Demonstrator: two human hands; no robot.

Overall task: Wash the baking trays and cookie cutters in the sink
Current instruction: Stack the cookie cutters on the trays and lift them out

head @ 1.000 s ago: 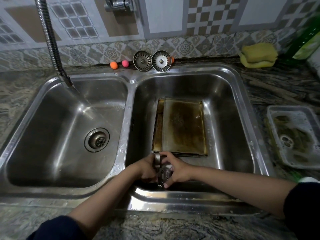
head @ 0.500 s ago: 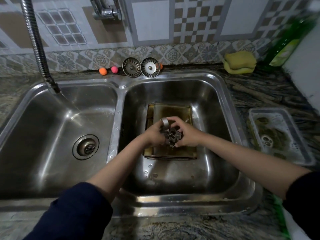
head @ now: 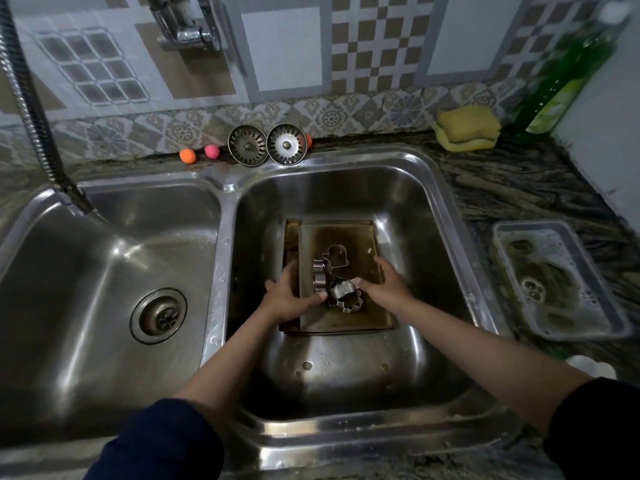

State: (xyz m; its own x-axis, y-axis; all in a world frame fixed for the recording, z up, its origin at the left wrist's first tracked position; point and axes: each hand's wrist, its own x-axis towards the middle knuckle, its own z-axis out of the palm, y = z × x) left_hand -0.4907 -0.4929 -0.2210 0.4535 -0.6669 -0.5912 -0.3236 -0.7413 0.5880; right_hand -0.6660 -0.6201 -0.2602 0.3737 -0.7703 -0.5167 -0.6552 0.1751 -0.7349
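Observation:
Stained baking trays [head: 349,237] lie stacked flat in the right basin of the steel sink [head: 450,216]. Several metal cookie cutters [head: 341,289] rest on the top tray; one bell-like cutter [head: 335,255] lies apart at the back. My left hand [head: 289,296] is at the tray's left side, its fingertips touching the cutters. My right hand [head: 384,284] is at the tray's right side, fingers spread, its thumb against a flower-shaped cutter [head: 346,299].
The left basin holds only its drain [head: 158,315]. A flexible tap hose [head: 31,109] hangs at the far left. Two strainers [head: 267,144] and small balls [head: 187,155] sit behind the sink. A yellow sponge [head: 465,128], green soap bottle [head: 561,81] and soapy plastic tub [head: 557,282] are right.
Both hands carried the cookie cutters from the basin's near edge up over the trays and set them down on the top tray. The fingers have loosened and spread.

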